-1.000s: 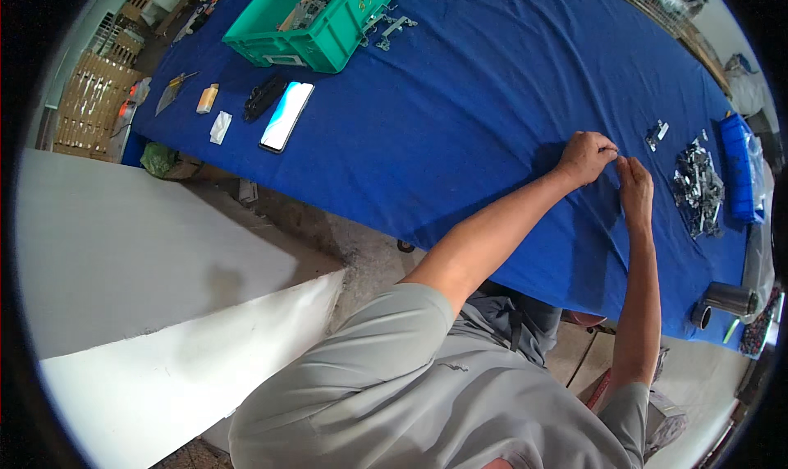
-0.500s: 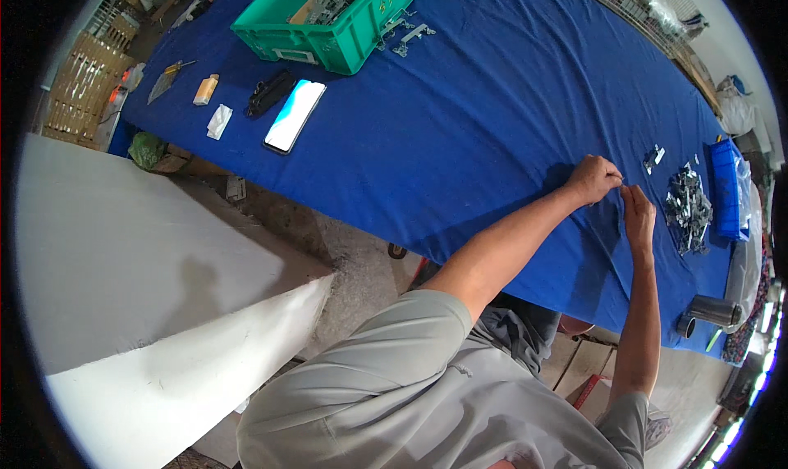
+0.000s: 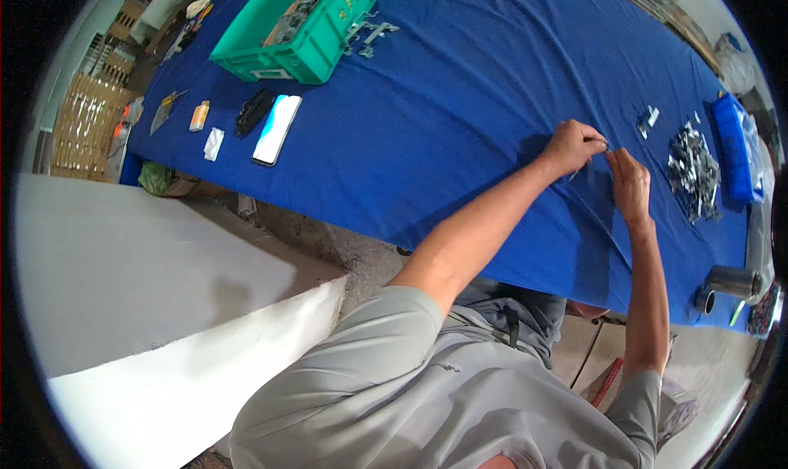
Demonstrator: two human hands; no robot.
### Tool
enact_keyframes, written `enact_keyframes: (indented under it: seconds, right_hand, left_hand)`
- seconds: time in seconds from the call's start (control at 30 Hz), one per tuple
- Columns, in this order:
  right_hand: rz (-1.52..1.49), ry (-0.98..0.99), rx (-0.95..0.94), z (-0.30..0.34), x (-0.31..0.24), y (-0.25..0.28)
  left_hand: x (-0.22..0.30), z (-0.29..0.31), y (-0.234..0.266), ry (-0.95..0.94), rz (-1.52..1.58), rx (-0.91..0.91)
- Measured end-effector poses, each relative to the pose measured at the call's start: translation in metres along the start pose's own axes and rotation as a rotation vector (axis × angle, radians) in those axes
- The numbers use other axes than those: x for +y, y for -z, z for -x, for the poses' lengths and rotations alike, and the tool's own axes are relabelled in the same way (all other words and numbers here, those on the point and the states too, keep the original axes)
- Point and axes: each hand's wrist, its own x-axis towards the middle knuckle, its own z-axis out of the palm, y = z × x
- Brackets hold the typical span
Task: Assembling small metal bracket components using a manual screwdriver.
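Note:
Over the blue tablecloth, my left hand (image 3: 577,147) is closed in a pinch. Its fingertips meet those of my right hand (image 3: 632,182), which is pinched as well. Something small and dark shows between the fingertips, too little to name; a thin greyish bit peeks out under the left hand. To the right of my hands lies a heap of small shiny metal parts (image 3: 694,173). One loose metal part (image 3: 648,122) rests just beyond, between the heap and my hands.
A green crate (image 3: 308,59) of metal parts stands far left, with metal brackets (image 3: 373,38) beside it. Nearby lie a lit phone (image 3: 277,130), a black case (image 3: 254,112) and a small orange-and-white box (image 3: 199,116). A blue bin (image 3: 736,149) and a metal tumbler (image 3: 733,281) stand at right.
The whole view has shifted slightly as my head turned. Both hands stay together, fingertips pinched, a little changed in angle; the heap and crate look undisturbed.

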Motion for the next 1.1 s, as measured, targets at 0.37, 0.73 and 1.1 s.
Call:
enact_keyframes:
  seconds: [0.37,0.73,1.1]
  right_hand:
    - [0.239,0.145,0.024,0.005,0.034,-0.03]
    - [-0.645,-0.326,-0.034,-0.016,0.005,-0.014]
    - [-0.322,-0.027,0.012,-0.007,0.015,-0.026]
  left_hand:
    - [0.011,-0.011,-0.004,0.215,0.018,-0.09]
    - [0.032,0.012,-0.007,0.136,0.07,0.213]
    - [0.03,0.011,0.006,0.331,-0.018,0.09]
